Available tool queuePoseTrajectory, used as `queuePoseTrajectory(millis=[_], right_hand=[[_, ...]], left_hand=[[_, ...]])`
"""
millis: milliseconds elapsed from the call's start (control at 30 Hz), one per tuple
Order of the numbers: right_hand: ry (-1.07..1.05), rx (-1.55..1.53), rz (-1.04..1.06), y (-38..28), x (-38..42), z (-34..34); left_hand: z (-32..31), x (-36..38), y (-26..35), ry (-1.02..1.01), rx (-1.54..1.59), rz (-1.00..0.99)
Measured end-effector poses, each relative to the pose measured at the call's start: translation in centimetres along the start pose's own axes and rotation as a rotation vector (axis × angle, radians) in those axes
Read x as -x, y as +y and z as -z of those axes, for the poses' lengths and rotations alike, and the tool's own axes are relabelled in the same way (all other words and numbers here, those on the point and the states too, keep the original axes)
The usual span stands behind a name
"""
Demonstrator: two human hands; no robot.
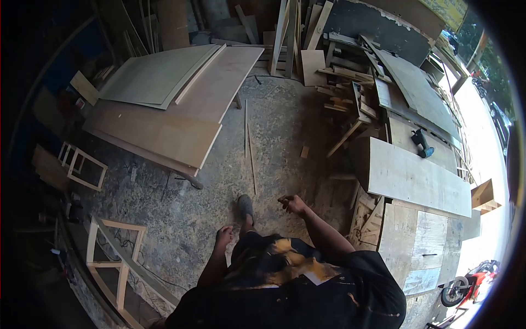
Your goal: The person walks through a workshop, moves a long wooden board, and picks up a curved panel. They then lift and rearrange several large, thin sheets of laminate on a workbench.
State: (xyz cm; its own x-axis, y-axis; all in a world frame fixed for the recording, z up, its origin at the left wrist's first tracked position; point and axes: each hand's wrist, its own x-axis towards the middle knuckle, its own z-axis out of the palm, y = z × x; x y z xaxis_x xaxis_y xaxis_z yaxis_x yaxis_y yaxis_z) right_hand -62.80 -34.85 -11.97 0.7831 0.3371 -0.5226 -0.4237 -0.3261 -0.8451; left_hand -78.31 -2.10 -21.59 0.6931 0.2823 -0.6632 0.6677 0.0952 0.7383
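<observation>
My left hand hangs low by my left side, its fingers loosely bent and nothing visible in them. Ahead of my body, my right hand is raised over the floor with its fingers partly spread, and I see nothing held. Neither hand touches anything. Between them a shoe is planted on the dusty floor. Two thin wooden strips lie on the floor in front of me. Near them is a small wood block.
Large plywood sheets rest on a low stand at left. On the right, a pale board and a cordless drill lie on a workbench. Wooden frames stand at lower left. Scrap wood is piled beyond. A red motorcycle stands outside.
</observation>
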Motion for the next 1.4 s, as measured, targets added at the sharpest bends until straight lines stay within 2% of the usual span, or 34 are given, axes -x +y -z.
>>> queuePoseTrajectory(millis=[67, 133, 233, 300, 367, 433, 500, 567, 633, 667, 700, 733, 767, 833, 867, 933, 967, 1000, 1033, 1067, 1133, 1267, 1300, 1333, 1400], right_hand=[[-0.079, -0.069, 0.084, -2.1, -2.7, 0.2], [-0.098, -0.041, 0.064, -5.1, -5.6, 1.3], [-0.063, -0.026, 0.089, -8.0, -10.5, 3.4], [0.059, 0.1, 0.09, -8.9, -13.5, 6.3], [0.204, 0.072, 0.007, -7.9, -15.9, 9.5], [0.212, -0.242, -0.176, -4.9, -18.4, 12.9], [0.159, -0.35, -0.115, -5.2, -18.8, 14.7], [0.019, -0.443, -0.079, -8.4, -19.6, 14.7], [-0.307, -0.547, -0.019, -14.7, -20.9, 13.6], [-0.403, -0.423, 0.036, -19.2, -21.5, 12.2], [-0.5, -0.298, 0.087, -23.6, -21.9, 10.4], [-0.673, -0.338, 0.183, -27.3, -22.6, 8.7], [-0.847, -0.374, 0.277, -30.0, -23.2, 7.3], [-0.99, -0.356, 0.345, -33.4, -24.3, 6.6], [-0.887, -0.221, 0.156, -29.8, -28.6, 6.3], [-0.828, -0.569, 0.187, -36.9, -27.5, 10.4], [-0.878, -0.539, 0.169, -37.5, -29.3, 12.0], [-0.877, -0.678, 0.286, -37.9, -30.9, 13.4], [-0.867, -0.827, 0.394, -38.1, -32.3, 14.9], [-0.908, -0.815, 0.374, -38.3, -33.6, 16.5], [-0.854, -0.821, 0.324, -39.5, -36.4, 20.4], [-0.906, -0.841, 0.374, -44.0, -39.8, 26.8], [-0.927, -0.834, 0.368, -44.9, -40.6, 27.8], [-0.932, -0.852, 0.356, -45.7, -41.4, 28.8], [-0.952, -0.864, 0.321, -46.4, -43.1, 30.8]], left_hand=[[-0.8, -3.1, 3.6, -0.038, -0.025, -0.016], [-1.0, -6.4, 6.5, -0.046, -0.028, -0.003], [-1.2, -11.5, 9.8, -0.025, -0.003, 0.0], [-1.3, -15.3, 11.3, -0.106, 0.106, 0.04], [-2.3, -18.0, 14.7, -0.124, 0.002, 0.066], [-4.8, -21.5, 19.7, -0.139, -0.084, 0.077], [-7.9, -25.1, 24.9, -0.253, -0.234, -0.261], [-12.5, -23.0, 35.6, -0.23, -0.455, -0.656], [-17.0, -18.3, 48.1, -0.321, -0.427, -0.8], [-19.0, -18.3, 52.4, -0.368, -0.41, -0.903], [-21.0, -17.5, 56.9, -0.391, -0.349, -1.056], [-22.8, -15.8, 61.5, -0.384, -0.26, -1.296], [-24.1, -14.5, 65.5, -0.381, -0.223, -1.385], [-26.7, -13.7, 71.3, -0.373, -0.139, -1.54], [-27.6, -13.9, 73.4, -0.361, -0.097, -1.604], [-28.7, -15.0, 76.3, -0.419, -0.276, -1.637], [-29.6, -15.9, 77.2, -0.392, -0.259, -1.719], [-30.8, -17.1, 78.0, -0.367, -0.247, -1.796], [-32.2, -19.0, 78.5, -0.385, -0.224, -1.806], [-33.0, -20.2, 79.4, -0.38, -0.32, -1.772], [-35.0, -22.3, 81.2, -0.384, -0.375, -1.677], [-38.4, -27.5, 84.6, -0.371, -0.361, -1.644], [-38.5, -28.6, 85.4, -0.369, -0.408, -1.582], [-38.6, -30.2, 85.9, -0.347, -0.41, -1.579], [-38.7, -33.4, 86.4, -0.308, -0.26, -1.44]])
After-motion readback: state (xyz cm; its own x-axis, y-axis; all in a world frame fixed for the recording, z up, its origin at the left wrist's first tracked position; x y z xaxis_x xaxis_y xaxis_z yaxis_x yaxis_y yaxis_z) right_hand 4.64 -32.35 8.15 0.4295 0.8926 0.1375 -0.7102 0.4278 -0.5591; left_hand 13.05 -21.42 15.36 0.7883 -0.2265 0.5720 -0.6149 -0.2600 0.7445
